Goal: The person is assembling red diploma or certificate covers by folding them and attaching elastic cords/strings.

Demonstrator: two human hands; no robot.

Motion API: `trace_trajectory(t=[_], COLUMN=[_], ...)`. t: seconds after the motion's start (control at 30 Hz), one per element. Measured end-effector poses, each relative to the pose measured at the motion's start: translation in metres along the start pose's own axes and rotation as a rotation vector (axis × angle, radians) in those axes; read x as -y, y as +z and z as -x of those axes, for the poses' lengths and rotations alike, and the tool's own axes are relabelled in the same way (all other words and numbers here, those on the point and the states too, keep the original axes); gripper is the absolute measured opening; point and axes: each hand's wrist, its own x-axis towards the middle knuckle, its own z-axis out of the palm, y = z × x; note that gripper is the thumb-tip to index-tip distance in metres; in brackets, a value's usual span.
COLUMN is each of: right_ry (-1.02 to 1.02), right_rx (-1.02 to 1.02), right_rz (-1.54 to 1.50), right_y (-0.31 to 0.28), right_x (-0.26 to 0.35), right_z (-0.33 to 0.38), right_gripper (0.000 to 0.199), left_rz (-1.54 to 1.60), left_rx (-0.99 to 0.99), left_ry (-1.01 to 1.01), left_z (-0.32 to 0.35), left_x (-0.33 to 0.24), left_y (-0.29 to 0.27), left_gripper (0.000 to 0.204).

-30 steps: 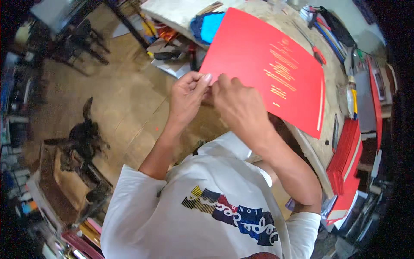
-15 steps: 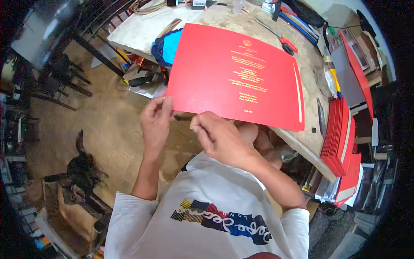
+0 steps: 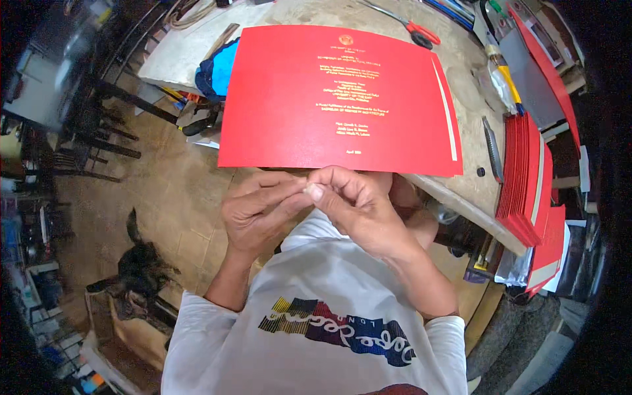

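Note:
A large red cover sheet (image 3: 296,92) with gold lettering and a round gold emblem lies over the table edge in front of me. Just below its near edge, my left hand (image 3: 260,207) and my right hand (image 3: 365,210) meet at the fingertips. Thumbs and forefingers of both are pinched together around a tiny pale bit that is too small to name. Neither hand grips the red cover. A pale strip (image 3: 446,108) runs along the cover's right side.
Right of the cover lie red-handled scissors (image 3: 421,34), a utility knife (image 3: 492,150) and a yellow-handled brush (image 3: 503,69). A stack of red covers (image 3: 523,178) stands at the table's right edge. A blue cloth (image 3: 220,69) lies left; a dark animal (image 3: 146,266) is on the floor.
My left hand has let go of the red cover's near left corner and moved right to meet my right hand. The cover sits further left and higher in the view.

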Motion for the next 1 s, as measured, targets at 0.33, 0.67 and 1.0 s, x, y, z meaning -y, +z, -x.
trace_trajectory(t=[0.33, 0.67, 1.0], right_ry=[-0.199, -0.08, -0.412], right_rx=[-0.126, -0.353, -0.935], right_rz=[0.161, -0.091, 0.331], right_y=[-0.028, -0.095, -0.181], right_x=[-0.014, -0.021, 0.006], right_z=[0.018, 0.076, 0.126], right_gripper=[0.017, 0.028, 0.039], left_rz=[-0.033, 0.027, 0.097], left_rx=[0.057, -0.016, 0.169], left_ry=[0.063, -0.073, -0.108], left_z=[-0.009, -0.024, -0.01], left_x=[0.001, 0.01, 0.008], left_y=[0.034, 0.051, 0.091], left_gripper=[0.019, 0.009, 0.01])
